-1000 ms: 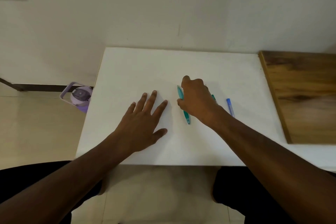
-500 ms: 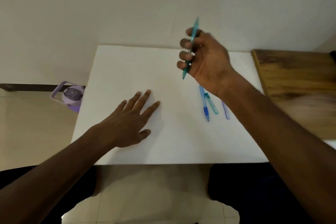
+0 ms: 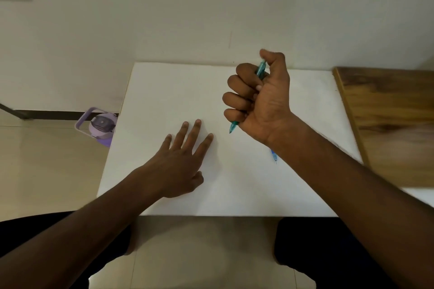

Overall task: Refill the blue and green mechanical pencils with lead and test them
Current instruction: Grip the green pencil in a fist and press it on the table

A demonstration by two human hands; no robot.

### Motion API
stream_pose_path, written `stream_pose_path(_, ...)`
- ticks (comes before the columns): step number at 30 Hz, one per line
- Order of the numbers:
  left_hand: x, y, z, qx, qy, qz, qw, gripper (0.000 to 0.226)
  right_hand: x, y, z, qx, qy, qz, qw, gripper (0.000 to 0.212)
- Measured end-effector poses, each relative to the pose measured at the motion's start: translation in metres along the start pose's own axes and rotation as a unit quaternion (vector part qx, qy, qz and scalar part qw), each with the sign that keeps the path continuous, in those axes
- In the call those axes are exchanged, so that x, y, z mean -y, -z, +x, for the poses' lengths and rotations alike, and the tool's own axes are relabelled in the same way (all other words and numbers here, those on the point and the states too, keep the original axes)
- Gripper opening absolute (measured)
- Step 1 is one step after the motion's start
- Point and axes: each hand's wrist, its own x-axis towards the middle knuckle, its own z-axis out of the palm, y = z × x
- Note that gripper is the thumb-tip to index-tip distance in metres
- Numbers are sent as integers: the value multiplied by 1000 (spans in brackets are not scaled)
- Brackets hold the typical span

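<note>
Right hand [image 3: 260, 98] clenched in a fist round the slim translucent green mechanical pencil [image 3: 260, 70], thumb over its top, tip down above the white table [image 3: 164, 91]; left hand [image 3: 180, 162] flat, fingers spread, holding nothing. I judge thumb pressure here could snap emerging lead, or my forearm could nudge the blue mechanical pencil [image 3: 274, 156] beneath it. No legible markings.

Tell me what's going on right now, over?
Right hand fisted around green mechanical pencil, tip down, thumb on its top. Left hand flat on white table. Blue mechanical pencil mostly hidden behind right wrist. Nothing in the way.
</note>
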Motion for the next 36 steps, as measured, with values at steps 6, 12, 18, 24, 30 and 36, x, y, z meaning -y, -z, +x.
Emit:
stream_pose_path(6, 4, 4, -3, -1, -5, -2, 1000, 97, -6, -6, 1, 7, 6, -23, 1000, 60)
stream_pose_path(12, 5, 43, -11, -311, 23, -350, 884, 45, -10, -5, 2, -24, -4, -106, 994, 50)
stream_pose_path(18, -20, 71, -19, -446, -19, -461, 767, 38, -32, -15, -3, -41, 4, -274, 961, 75)
stream_pose_path(24, -27, 77, -14, -505, -3, -440, 743, 24, -49, -9, -3, -62, 60, -328, 941, 75)
stream_pose_path(30, -18, 102, -21, -382, -61, -830, 402, 50, -78, 46, -2, -101, 42, -817, 567, 59)
stream_pose_path(36, -26, 108, -23, -299, -40, -879, 370, 62, -131, 85, -4, -94, 38, -898, 427, 92)
